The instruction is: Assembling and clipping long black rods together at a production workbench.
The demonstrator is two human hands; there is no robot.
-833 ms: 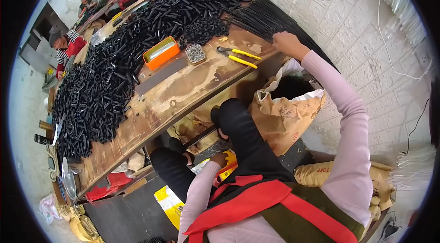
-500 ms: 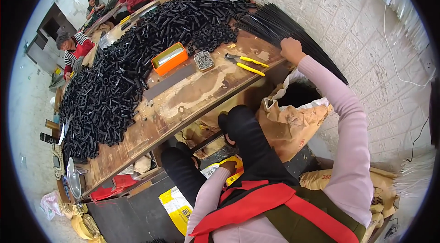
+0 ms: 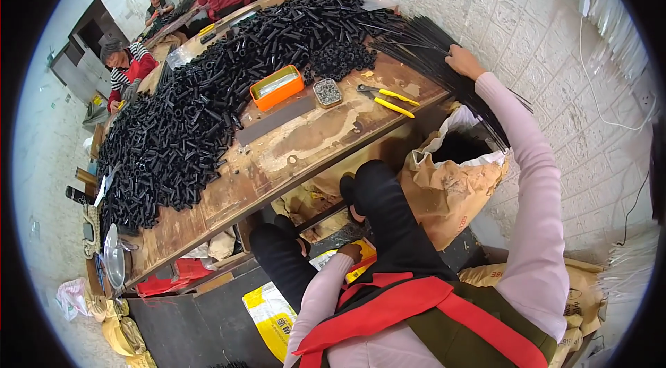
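Note:
My right hand (image 3: 465, 63) is stretched out to the far right, its fingers closed on some thin black rods (image 3: 431, 38) at the end of the workbench. The rods lie in a long loose bundle that fans out past the bench edge, and the fingertips are partly hidden among them. Low in my lap, my left hand (image 3: 352, 251) is in shadow beside a yellow and white bag (image 3: 267, 312); its fingers are too dark to make out. Yellow-handled pliers (image 3: 392, 100) lie with jaws apart on the wooden bench (image 3: 298, 142), left of my right hand.
A big heap of short black tubes (image 3: 173, 129) covers the bench's left, with small black rings (image 3: 341, 59) beside it. An orange box (image 3: 277, 88) and a dish of small metal parts (image 3: 327, 92) stand mid-bench. Below hangs an open paper sack (image 3: 444, 184). Several people work farther back.
My right hand has shifted a little right and up in the picture, and the rods near it are spread more loosely. The whole view has shifted slightly. My left hand stays in my lap.

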